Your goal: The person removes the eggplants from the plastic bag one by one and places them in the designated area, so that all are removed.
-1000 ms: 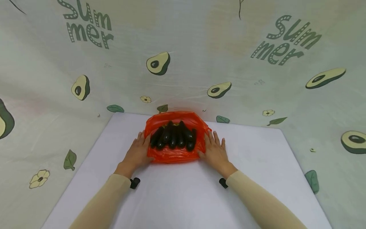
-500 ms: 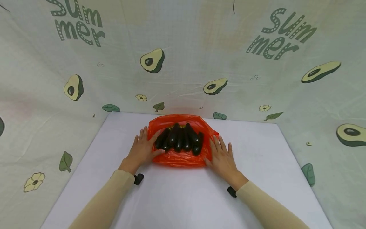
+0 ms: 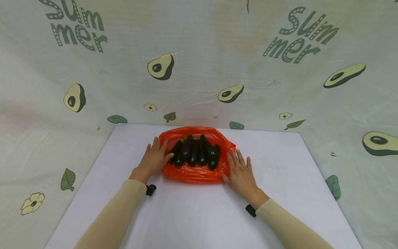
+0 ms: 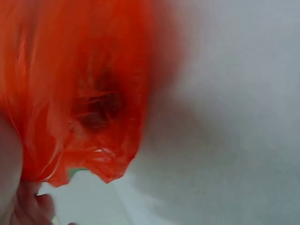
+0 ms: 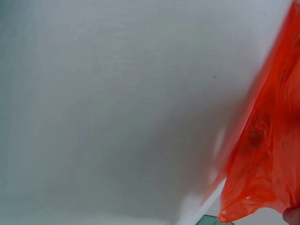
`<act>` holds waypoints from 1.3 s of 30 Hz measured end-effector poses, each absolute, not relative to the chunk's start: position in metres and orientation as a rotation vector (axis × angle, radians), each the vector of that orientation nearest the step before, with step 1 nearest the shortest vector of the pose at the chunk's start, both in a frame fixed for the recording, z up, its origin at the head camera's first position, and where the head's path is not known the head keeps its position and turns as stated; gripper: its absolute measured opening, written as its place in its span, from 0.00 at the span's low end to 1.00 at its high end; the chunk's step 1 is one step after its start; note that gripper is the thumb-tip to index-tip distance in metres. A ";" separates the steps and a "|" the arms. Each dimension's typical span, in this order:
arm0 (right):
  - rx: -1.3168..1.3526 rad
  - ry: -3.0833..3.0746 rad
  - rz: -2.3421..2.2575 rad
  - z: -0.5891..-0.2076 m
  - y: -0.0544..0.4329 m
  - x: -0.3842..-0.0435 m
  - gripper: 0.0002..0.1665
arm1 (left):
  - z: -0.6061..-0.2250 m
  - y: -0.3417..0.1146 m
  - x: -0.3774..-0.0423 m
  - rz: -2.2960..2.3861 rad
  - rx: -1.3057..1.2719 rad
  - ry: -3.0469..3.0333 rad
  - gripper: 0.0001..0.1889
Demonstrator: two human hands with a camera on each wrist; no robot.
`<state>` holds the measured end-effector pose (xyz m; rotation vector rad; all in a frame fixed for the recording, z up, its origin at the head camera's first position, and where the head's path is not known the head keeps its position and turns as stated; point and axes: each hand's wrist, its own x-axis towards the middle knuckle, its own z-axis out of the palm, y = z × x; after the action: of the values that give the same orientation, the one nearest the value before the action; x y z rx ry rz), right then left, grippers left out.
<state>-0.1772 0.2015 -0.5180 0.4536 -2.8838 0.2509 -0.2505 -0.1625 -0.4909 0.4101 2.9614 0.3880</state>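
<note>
A red plastic bag (image 3: 192, 176) lies on the white table with its mouth spread wide. Inside it several glossy, dark eggplants (image 3: 193, 154) lie side by side. My left hand (image 3: 152, 159) rests at the bag's left side, fingers straight and spread, its thumb reaching over the rim to the leftmost eggplant. At the right side my right hand (image 3: 240, 174) lies with extended fingers along the bag's edge. The left wrist view has the red bag (image 4: 108, 61) close up, with fingers (image 4: 35, 206) below it. In the right wrist view a fingertip (image 5: 291, 215) shows beside the bag (image 5: 262, 154).
The white table (image 3: 199, 218) ends just behind the bag. Beyond it hangs a pale cloth (image 3: 199, 52) printed with avocados, leaves and lettering, which also runs down both sides. A black wrist strap piece (image 3: 151, 190) shows beside the left sleeve.
The bag with the eggplants has shifted slightly right and toward me, both hands moving along with it. My left thumb has come over the rim onto the contents. The head view has turned a little.
</note>
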 end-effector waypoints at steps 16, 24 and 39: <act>0.442 -2.855 0.298 -0.519 0.208 -0.168 0.54 | -0.478 -0.165 -0.217 0.093 0.537 3.129 0.39; 0.394 -2.912 0.308 -0.518 0.209 -0.169 0.54 | -0.480 -0.166 -0.217 0.088 0.510 3.125 0.40; 0.373 -2.943 0.332 -0.524 0.213 -0.178 0.56 | -0.483 -0.164 -0.216 0.128 0.490 3.098 0.53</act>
<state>-0.1782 0.2126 -0.5244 0.3733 -2.9428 0.3321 -0.2157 -0.1637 -0.4830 0.4904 3.0983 0.1280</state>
